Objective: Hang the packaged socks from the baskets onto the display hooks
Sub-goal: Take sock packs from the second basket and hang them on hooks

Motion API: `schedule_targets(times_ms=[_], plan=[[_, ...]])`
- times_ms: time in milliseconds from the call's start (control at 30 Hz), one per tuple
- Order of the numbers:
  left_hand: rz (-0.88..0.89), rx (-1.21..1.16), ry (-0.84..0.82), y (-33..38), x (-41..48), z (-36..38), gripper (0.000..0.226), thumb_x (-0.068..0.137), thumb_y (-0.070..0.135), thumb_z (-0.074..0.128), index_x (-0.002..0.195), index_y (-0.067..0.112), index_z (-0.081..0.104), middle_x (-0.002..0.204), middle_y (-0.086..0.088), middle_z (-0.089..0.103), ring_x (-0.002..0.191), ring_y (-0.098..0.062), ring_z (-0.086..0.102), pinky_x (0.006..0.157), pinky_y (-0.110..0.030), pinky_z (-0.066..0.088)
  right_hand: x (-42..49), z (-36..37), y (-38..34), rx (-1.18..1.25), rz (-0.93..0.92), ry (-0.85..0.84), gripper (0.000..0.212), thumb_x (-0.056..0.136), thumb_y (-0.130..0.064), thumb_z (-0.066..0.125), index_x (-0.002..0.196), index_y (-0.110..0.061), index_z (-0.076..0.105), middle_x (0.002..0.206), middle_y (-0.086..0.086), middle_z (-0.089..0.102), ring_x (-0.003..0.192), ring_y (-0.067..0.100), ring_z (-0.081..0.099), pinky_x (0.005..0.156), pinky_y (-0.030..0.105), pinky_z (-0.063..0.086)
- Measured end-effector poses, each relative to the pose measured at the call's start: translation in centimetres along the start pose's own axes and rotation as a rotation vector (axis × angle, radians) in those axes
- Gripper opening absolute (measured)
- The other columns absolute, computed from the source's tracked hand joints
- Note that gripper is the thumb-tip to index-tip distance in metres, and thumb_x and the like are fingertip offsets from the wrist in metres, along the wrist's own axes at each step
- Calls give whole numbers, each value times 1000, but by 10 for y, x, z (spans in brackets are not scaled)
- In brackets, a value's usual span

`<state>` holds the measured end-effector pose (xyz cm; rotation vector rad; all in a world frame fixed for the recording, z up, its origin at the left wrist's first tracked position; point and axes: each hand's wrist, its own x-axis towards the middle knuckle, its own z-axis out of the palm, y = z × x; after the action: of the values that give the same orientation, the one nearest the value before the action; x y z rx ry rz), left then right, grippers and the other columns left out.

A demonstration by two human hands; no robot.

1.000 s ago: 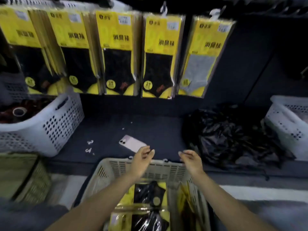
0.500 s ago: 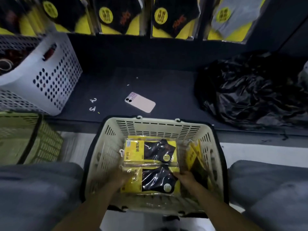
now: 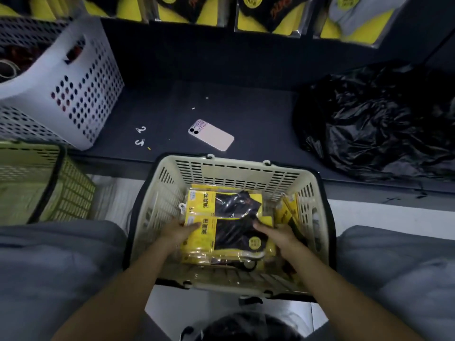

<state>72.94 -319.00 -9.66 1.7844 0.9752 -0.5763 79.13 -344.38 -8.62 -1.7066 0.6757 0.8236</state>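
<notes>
Shelf [image 3: 258, 114]: phone [image 3: 211, 138], black bag [image 3: 374, 124] (crumpled) behind basket [image 3: 236, 166]; left hand [image 3: 176, 233], right hand [image 3: 279, 235] fingers gripping sock pack [image 3: 229, 239].

Pink phone [image 3: 211, 138] lies face down on a dark shelf [image 3: 258, 107]. Left of the phone are 2 small white hooks [image 3: 140, 129] and a white perforated basket [image 3: 81, 94]; well to its right sits a crumpled black plastic bag [image 3: 374, 124]; beyond it, 2 white specks [image 3: 206, 97].

Phone [image 3: 211, 138] behind basket [image 3: 236, 168]

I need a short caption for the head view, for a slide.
Left hand and right hand hold a sock package in the beige basket.
</notes>
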Motion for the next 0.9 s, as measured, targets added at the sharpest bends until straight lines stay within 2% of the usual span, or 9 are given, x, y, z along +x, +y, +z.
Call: schedule_targets(times_ms=[100,233,300,400,467,633,733,833,900], plan=[[-4,-113,143,30,-6,-10,71,78,49,71,132,10,47,137,-15,49,119,-31,51,94,-38,43,-13,-10,-33,105,85,-152,44,73,-33,80,108,-11,65,107,13,69,102,30,64,89,41,52],[142,-218,217,69,-16,-36,76,73,54,73,131,12,46,129,-6,51,120,-28,51,93,-31,39,-31,-13,-68,258,-24,-303,45,79,-21,73,121,-7,63,106,14,72,88,26,71,76,38,59],[250,-411,152,84,-24,-50,76,67,58,74,124,11,55,120,-4,62,112,-26,60,96,-34,46,-43,-15,-85,308,-102,-309,49,75,-21,76,121,-9,63,103,11,74,82,22,73,65,33,61],[460,-874,-90,106,-46,-68,65,77,68,52,107,11,59,99,-2,74,93,-19,70,77,-32,56,-62,-19,-108,457,-189,-319,60,65,-25,79,121,-12,63,104,10,74,88,24,73,69,37,61],[494,-995,-209,118,-60,-73,67,84,71,37,113,14,55,107,-2,73,101,-16,69,80,-28,55,-75,-20,-120,572,-237,-329,58,67,-26,80,120,-11,63,103,10,74,91,26,72,69,39,61],[618,-548,-280,151,-101,-39,37,82,57,50,111,34,48,100,14,68,90,-4,70,70,-16,56,-98,-9,-131,694,-279,-368,51,73,-27,75,120,-12,61,102,11,74,89,27,73,65,38,60],[680,-606,-160,166,-115,-31,24,94,33,53,114,22,58,109,1,71,99,-13,69,78,-23,56,-108,-9,-134,624,-372,-375,56,74,-29,75,125,-13,58,111,8,72,96,24,71,69,34,59],[768,-610,-61,179,-121,-35,23,89,32,63,107,19,64,101,0,72,96,-17,68,80,-28,55,-111,-25,-140,395,-619,-72,67,77,-30,76,134,-22,43,135,1,55,119,17,56,98,38,48],[836,-561,22,187,-125,-39,15,82,33,71,93,24,65,81,11,73,77,-5,69,65,-18,54,-120,-38,-151,242,-774,78,77,79,-36,73,142,-28,29,146,-6,34,133,11,36,108,32,37]])
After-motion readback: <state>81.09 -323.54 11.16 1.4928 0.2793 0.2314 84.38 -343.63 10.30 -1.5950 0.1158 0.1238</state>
